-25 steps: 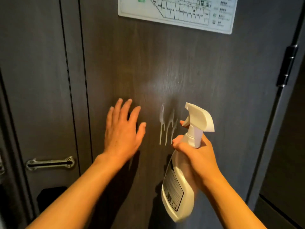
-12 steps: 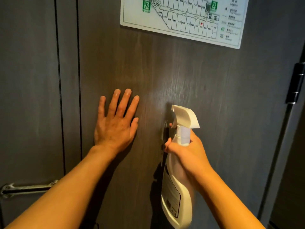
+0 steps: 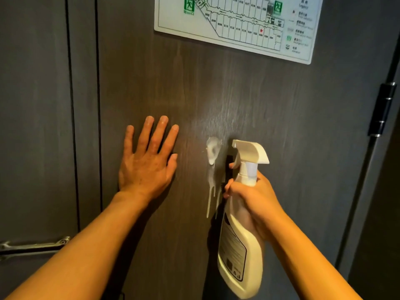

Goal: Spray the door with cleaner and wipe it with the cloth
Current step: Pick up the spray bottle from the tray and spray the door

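Note:
A dark wood-grain door [image 3: 270, 100] fills the view. My right hand [image 3: 255, 202] grips a white spray bottle [image 3: 240, 245] by its neck, a finger on the trigger, nozzle pointing left at the door. Just left of the nozzle a blob of white foam [image 3: 213, 149] clings to the door, with thin runs dripping down below it. My left hand [image 3: 149, 163] lies flat on the door, fingers spread, holding nothing. No cloth is in view.
A white evacuation plan sign [image 3: 238, 27] is fixed to the door above. A metal handle [image 3: 34, 245] sits at the lower left on the neighbouring panel. A black hinge [image 3: 382, 109] marks the door's right edge, with a dark frame beyond.
A fresh blob of foam has appeared on the door left of the nozzle, above the older drips. The view has tilted up, showing more of the sign. My left hand stays flat on the door.

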